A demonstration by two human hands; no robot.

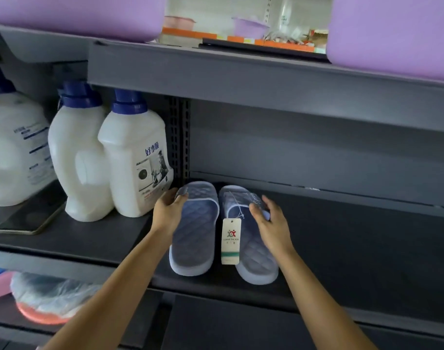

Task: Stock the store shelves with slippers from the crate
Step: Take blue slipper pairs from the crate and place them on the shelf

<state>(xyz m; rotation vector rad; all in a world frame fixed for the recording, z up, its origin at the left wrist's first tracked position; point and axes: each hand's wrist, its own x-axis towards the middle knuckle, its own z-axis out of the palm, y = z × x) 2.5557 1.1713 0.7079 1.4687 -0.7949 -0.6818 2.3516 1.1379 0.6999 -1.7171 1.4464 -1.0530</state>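
On shelf (342, 248), left slipper (194, 238) just left of hang tag (230, 241), left hand (168, 213) curled over its strap, right slipper (253, 258) right of tag, right hand (272, 226) gripping its strap.

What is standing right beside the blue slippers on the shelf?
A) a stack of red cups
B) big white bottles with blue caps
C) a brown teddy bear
B: the big white plastic bottles with blue caps stand on the dark grey shelf, just left of the pale blue quilted rubber slippers.
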